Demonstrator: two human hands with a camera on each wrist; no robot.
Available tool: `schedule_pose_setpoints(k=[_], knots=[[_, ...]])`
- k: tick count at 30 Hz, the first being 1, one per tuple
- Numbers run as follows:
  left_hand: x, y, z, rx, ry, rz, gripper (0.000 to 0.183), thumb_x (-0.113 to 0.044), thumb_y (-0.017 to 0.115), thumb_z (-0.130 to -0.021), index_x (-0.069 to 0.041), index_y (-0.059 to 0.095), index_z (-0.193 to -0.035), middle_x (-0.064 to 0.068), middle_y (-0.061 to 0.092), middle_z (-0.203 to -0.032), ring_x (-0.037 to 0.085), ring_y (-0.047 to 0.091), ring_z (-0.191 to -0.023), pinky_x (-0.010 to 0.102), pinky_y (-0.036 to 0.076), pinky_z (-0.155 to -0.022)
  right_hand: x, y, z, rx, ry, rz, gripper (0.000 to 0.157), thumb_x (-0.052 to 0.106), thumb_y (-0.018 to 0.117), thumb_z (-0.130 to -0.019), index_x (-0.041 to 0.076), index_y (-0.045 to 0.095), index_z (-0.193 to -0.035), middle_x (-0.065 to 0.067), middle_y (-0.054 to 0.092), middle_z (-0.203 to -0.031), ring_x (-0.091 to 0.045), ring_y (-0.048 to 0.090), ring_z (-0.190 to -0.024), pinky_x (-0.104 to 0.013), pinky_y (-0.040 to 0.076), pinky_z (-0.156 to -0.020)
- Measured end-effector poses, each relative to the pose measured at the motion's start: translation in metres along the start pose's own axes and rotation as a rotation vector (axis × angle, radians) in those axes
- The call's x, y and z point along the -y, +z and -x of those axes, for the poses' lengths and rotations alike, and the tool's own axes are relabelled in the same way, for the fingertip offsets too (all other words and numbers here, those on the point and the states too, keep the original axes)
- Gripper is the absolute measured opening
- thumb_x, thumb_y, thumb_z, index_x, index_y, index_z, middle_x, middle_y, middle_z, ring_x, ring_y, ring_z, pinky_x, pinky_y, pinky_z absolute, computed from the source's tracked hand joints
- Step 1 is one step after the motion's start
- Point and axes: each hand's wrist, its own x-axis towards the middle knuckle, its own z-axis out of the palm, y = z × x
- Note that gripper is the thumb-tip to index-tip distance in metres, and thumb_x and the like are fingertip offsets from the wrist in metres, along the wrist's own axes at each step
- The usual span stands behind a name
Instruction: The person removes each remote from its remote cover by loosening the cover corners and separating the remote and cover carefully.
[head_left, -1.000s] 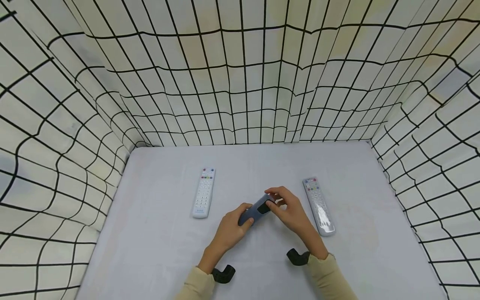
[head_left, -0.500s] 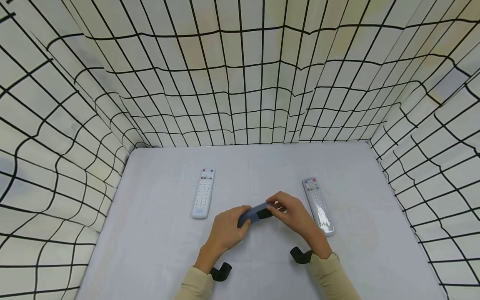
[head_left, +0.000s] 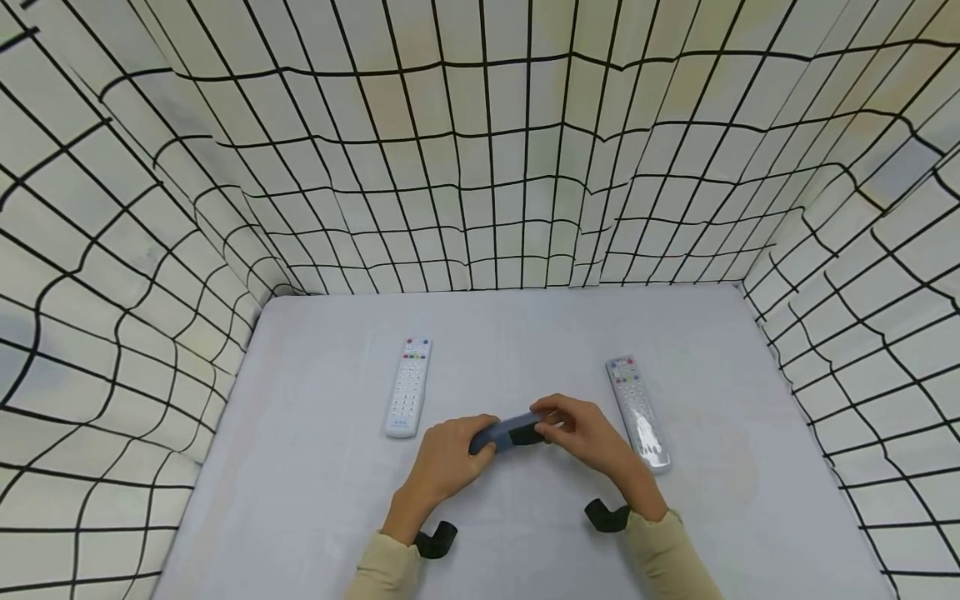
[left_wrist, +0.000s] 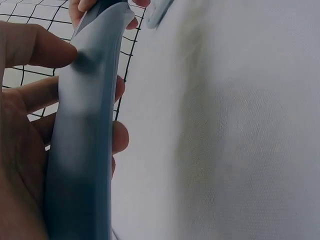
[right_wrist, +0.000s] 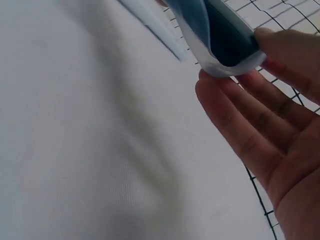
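A dark remote control [right_wrist: 230,42] sits in a bluish translucent cover [left_wrist: 82,130], held above the middle of the table. My left hand [head_left: 446,458] grips the covered body, its thumb [left_wrist: 52,49] pressing on the near face and the other fingers behind. At the other end my right hand [head_left: 581,429] pinches the cover's rim, thumb [right_wrist: 282,47] on one edge and fingers beneath it. The cover has a curved opening at this end, where the dark surface shows. The remote's far face is hidden.
A white remote control [head_left: 408,386] lies to the left on the white table [head_left: 300,500]. Another remote [head_left: 639,412], in shiny clear wrapping, lies to the right near my right wrist. White walls with a black grid [head_left: 480,167] enclose the sides and back.
The covered remote has swung from a steep slant to nearly level. My right hand has come down a little, and my left hand has shifted slightly left. Both keep their hold.
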Motion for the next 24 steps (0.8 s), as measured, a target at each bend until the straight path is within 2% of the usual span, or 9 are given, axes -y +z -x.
schedule_pose_setpoints(k=[3,8,11,14,19,22,24], knots=[[0.001,-0.001,0.001,0.025,0.012,0.014,0.033,-0.028,0.066,-0.086,-0.024,0.07,-0.118,-0.007,0.074,-0.11,0.007,0.067,-0.09,0.029,0.053,-0.076,-0.005,-0.001,0.002,0.035,0.027,-0.134,0.032,0.024,0.068,-0.094,0.009,0.062,-0.122,-0.008,0.07,-0.106,-0.015,0.071,-0.086,-0.038,0.059,-0.071],[0.005,-0.002,0.003,0.075,0.017,0.092,0.033,-0.029,0.065,-0.087,-0.026,0.069,-0.12,-0.009,0.073,-0.114,0.007,0.068,-0.098,0.032,0.053,-0.083,-0.014,-0.003,0.005,0.105,-0.002,-0.339,0.029,0.011,0.065,-0.095,0.004,0.06,-0.123,-0.022,0.068,-0.101,-0.021,0.07,-0.079,-0.049,0.058,-0.069],[0.006,-0.002,0.004,0.073,0.024,0.153,0.033,-0.027,0.067,-0.087,-0.025,0.069,-0.12,-0.008,0.073,-0.115,0.009,0.068,-0.101,0.034,0.054,-0.086,-0.018,-0.002,0.006,0.128,-0.013,-0.451,0.033,0.007,0.062,-0.096,-0.002,0.055,-0.127,-0.02,0.067,-0.104,-0.019,0.069,-0.08,-0.052,0.057,-0.069],[0.005,-0.002,0.005,0.055,0.025,0.194,0.034,-0.025,0.068,-0.087,-0.026,0.069,-0.121,-0.007,0.073,-0.116,0.01,0.069,-0.101,0.036,0.054,-0.087,-0.021,0.0,0.006,0.097,0.0,-0.521,0.032,0.007,0.06,-0.097,-0.006,0.053,-0.125,-0.009,0.067,-0.104,-0.014,0.068,-0.08,-0.048,0.058,-0.069],[0.002,0.001,0.006,0.02,0.007,0.23,0.044,-0.025,0.067,-0.088,-0.039,0.06,-0.129,-0.003,0.074,-0.11,0.011,0.068,-0.091,0.032,0.052,-0.079,-0.019,0.008,0.005,-0.032,0.076,-0.522,0.024,0.012,0.063,-0.096,-0.006,0.056,-0.111,0.001,0.068,-0.094,-0.009,0.066,-0.076,-0.037,0.059,-0.071],[0.001,0.005,0.007,0.012,-0.002,0.233,0.046,-0.034,0.066,-0.091,-0.048,0.053,-0.133,-0.003,0.074,-0.108,0.01,0.066,-0.085,0.027,0.049,-0.073,-0.013,0.013,0.004,-0.097,0.121,-0.463,0.022,0.015,0.064,-0.096,-0.004,0.058,-0.106,0.001,0.066,-0.092,-0.007,0.063,-0.079,-0.033,0.058,-0.073],[0.0,0.006,0.008,0.009,-0.005,0.229,0.045,-0.043,0.066,-0.092,-0.049,0.052,-0.134,-0.004,0.074,-0.113,0.01,0.067,-0.089,0.026,0.049,-0.073,-0.008,0.015,0.003,-0.126,0.153,-0.413,0.018,0.014,0.063,-0.096,-0.002,0.059,-0.104,0.001,0.063,-0.092,-0.006,0.06,-0.08,-0.031,0.055,-0.074]])
